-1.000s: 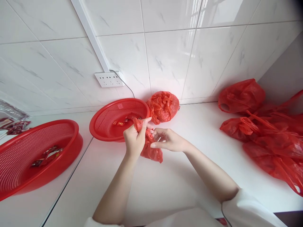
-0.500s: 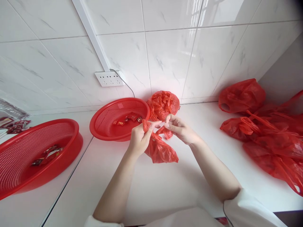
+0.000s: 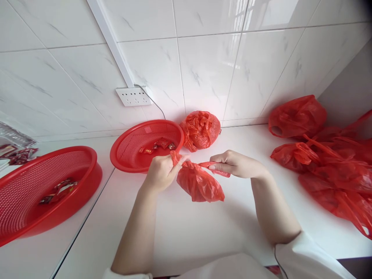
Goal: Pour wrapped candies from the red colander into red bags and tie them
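A small filled red plastic bag (image 3: 200,184) hangs between my two hands above the white counter, its neck twisted or knotted at the top. My left hand (image 3: 163,170) is closed round one end of the bag's top, with a tuft sticking up past the thumb. On the other side, my right hand (image 3: 229,163) pinches the opposite handle, which is stretched out sideways. What the bag contains cannot be made out.
Two red mesh baskets, one in the middle (image 3: 124,164) and one at the left (image 3: 94,162), hold small packets. A crumpled red bag (image 3: 201,130) lies by the wall. Several red bags (image 3: 337,174) are piled at right. A socket panel (image 3: 134,97) is on the wall.
My hands have moved apart, the left one leftward and the right one rightward and down. The bag's handles are now pulled out to both sides, and its top is drawn tight.
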Demonstrator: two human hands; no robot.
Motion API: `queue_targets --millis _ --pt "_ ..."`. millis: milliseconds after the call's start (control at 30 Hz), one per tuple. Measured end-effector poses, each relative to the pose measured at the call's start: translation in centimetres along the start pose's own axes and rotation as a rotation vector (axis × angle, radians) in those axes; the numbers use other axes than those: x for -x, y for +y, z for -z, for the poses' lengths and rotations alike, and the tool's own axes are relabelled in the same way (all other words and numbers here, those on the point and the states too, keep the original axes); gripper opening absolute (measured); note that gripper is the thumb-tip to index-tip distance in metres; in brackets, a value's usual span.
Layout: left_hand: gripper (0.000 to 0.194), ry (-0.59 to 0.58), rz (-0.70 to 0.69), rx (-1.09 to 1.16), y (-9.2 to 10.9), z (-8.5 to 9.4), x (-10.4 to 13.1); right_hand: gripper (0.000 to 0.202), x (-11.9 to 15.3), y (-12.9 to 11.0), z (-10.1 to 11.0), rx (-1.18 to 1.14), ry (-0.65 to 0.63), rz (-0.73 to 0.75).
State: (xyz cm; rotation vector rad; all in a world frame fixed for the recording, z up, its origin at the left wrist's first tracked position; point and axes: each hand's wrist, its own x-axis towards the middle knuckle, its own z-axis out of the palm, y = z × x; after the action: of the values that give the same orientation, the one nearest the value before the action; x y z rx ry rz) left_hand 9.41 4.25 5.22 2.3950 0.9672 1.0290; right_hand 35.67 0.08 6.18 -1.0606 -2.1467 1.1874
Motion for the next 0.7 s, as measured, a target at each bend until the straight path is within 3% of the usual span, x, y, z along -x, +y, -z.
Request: queue_targets --millis 200,300,400,567,700 --pt "0.050 0.037 0.131 -0.166 -1.0 2.4 0.4 0.044 3.1 0.5 2.9 0.111 0.057 -0.111" --pt "0.052 -0.148 0.214 -0.131 -1.1 1.7 0.2 0.043 3.9 1.3 3.7 0.165 0.056 -0.232" --pt "0.049 -0.302 0.250 -0.070 -1.1 -0.2 -0.1 0.040 3.6 2.1 3.7 0.275 0.070 -0.350" --pt "0.045 -0.436 0.331 -0.043 -1.6 -2.4 -0.2 0.021 1.4 2.7 1.9 0.434 0.157 -0.479" --pt "0.021 -0.392 0.379 -0.001 -1.9 -1.7 -0.2 0.037 -0.9 3.0 -2.2 0.461 0.225 -0.296"
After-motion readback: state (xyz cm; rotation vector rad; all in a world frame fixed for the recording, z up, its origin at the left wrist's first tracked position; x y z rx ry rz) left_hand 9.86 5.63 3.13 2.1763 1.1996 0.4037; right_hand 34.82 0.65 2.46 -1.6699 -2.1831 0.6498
